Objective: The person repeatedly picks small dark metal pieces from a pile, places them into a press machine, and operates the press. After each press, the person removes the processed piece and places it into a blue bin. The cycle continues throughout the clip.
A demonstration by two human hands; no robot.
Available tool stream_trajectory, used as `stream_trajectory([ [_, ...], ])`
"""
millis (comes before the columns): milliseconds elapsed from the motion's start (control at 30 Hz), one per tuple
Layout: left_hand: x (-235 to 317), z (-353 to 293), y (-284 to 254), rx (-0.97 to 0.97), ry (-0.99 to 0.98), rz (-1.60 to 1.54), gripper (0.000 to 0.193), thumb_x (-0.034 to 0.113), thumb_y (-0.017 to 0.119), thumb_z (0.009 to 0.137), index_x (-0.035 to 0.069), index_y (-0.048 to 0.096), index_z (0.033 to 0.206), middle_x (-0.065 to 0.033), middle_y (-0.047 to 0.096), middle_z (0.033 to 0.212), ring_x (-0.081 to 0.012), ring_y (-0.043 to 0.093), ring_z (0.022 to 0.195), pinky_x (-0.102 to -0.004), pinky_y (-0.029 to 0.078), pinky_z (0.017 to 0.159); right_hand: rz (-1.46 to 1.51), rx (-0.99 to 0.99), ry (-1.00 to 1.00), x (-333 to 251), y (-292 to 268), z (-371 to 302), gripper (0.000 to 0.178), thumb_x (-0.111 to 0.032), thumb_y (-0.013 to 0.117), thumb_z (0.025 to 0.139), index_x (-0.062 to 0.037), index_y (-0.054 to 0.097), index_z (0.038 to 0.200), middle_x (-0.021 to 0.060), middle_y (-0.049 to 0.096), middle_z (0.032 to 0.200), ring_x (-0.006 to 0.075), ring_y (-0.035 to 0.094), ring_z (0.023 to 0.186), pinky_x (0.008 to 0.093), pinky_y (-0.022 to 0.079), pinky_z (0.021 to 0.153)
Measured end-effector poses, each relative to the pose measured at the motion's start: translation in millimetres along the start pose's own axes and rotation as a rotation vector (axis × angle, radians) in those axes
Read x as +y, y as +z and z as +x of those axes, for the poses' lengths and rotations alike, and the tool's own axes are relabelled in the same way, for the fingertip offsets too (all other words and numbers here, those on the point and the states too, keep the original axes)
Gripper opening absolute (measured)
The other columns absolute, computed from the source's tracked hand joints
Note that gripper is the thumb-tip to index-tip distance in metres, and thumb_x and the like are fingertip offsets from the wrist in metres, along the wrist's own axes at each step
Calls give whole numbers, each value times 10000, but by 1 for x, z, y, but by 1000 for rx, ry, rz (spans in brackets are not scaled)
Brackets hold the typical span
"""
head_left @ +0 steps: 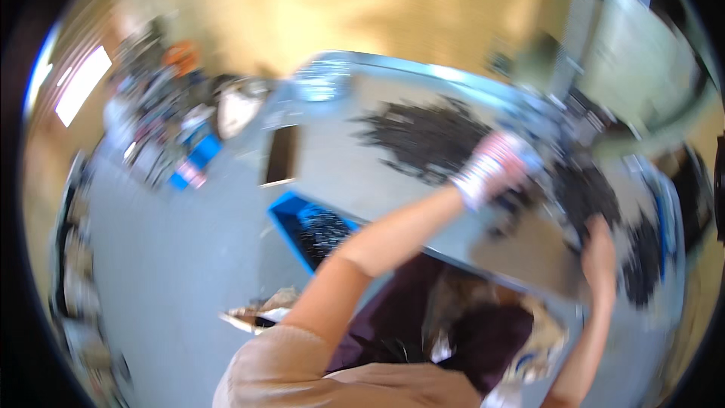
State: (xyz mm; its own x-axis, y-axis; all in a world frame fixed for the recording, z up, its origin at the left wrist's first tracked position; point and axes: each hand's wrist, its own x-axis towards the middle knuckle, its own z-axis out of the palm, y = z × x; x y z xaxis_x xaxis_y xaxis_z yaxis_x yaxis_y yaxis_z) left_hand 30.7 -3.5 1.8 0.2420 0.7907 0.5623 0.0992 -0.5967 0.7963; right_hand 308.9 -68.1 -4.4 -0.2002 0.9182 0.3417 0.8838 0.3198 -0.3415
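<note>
Black small parts [423, 136] lie heaped on the steel table [332, 159], centre frame. Your left hand [495, 166], in a striped glove, reaches into them and your right hand [600, 245] rests beside; blur hides the fingers. You're mid-gathering, I judge; next needs a scoop toward the blue bin [291, 219].

Blurred surroundings: grey floor [181, 257] across the left of the frame; cluttered heap of mixed objects [162, 106] at upper left with a small blue item [198, 153] at its lower edge; bright window [81, 83] at far left; yellowish wall [340, 0] along the top.
</note>
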Motion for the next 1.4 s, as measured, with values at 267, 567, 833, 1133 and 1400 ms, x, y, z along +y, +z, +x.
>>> stream_trajectory([
  [267, -8, 17, 19, 25, -545, -78, 319, 183, 629, 778, -58, 560, 975, -148, 601, 651, -207, 600, 465, -314, 476, 439, 17, 113, -143, -59, -37, -3, 308, 87, 398, 769, -2, 480, 1052, 175, 520, 939, 322, 502, 844, 354, 396, 752],
  [567, -7, 13, 15, 41, -544, -190, 289, 139, 614, 782, -31, 548, 1005, -97, 610, 667, -166, 579, 458, -280, 437, 388, 349, 67, -812, -218, -94, -55, 225, -7, 614, 748, -13, 463, 915, 101, 514, 795, 227, 496, 604, 297, 372, 505],
  [833, -14, 15, 14, 20, -553, -170, 302, 154, 622, 782, -6, 560, 1031, -87, 612, 664, -163, 573, 456, -288, 438, 405, 539, 59, -600, -242, -99, -55, 84, -76, 563, 809, -17, 520, 768, 108, 504, 706, 260, 485, 638, 322, 375, 562],
  [1133, -10, 14, 14, 62, -523, -146, 290, 144, 655, 753, -28, 558, 965, -80, 580, 624, -162, 562, 441, -279, 425, 383, 399, 120, -596, -185, -71, -28, 322, -18, 431, 846, 16, 495, 1160, 90, 433, 812, 156, 405, 683, 266, 340, 601],
  [1400, -12, 17, 11, 23, -559, -155, 265, 143, 627, 775, -28, 556, 964, -109, 616, 673, -190, 597, 470, -287, 458, 387, 755, -97, -131, -73, -32, 32, 76, -44, 464, 868, -4, 528, 856, 17, 441, 769, 62, 402, 615, 192, 339, 555],
])
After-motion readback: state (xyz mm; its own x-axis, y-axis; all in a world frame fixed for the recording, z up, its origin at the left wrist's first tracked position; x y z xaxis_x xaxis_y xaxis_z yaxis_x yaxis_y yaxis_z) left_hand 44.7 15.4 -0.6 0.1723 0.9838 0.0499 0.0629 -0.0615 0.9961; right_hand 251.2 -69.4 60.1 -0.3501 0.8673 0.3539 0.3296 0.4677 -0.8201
